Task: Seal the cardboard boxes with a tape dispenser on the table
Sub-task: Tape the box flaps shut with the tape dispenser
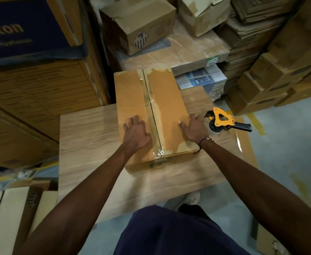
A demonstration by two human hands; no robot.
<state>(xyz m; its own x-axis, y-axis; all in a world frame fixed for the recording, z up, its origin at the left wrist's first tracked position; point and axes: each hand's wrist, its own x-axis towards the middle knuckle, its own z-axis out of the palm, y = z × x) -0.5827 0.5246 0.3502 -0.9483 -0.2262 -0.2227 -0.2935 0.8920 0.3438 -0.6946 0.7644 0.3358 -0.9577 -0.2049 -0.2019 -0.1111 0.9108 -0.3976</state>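
Note:
A closed brown cardboard box (167,107) lies on the wooden table (88,137), with a strip of clear tape running along its centre seam from the far edge to the near edge. My left hand (135,134) lies flat on the left flap, fingers spread. On the right flap, near the box's right edge, my right hand (194,130) lies flat as well. A yellow and black tape dispenser (222,121) stands on the table just right of my right hand, its black handle pointing right.
Large stacked cartons (31,85) rise at the left. Behind the table stand more boxes (138,24) on a wrapped pallet load and piles of flat cardboard (246,34). Small cartons (272,85) are stacked at the right. Pale cartons (13,218) sit at the lower left.

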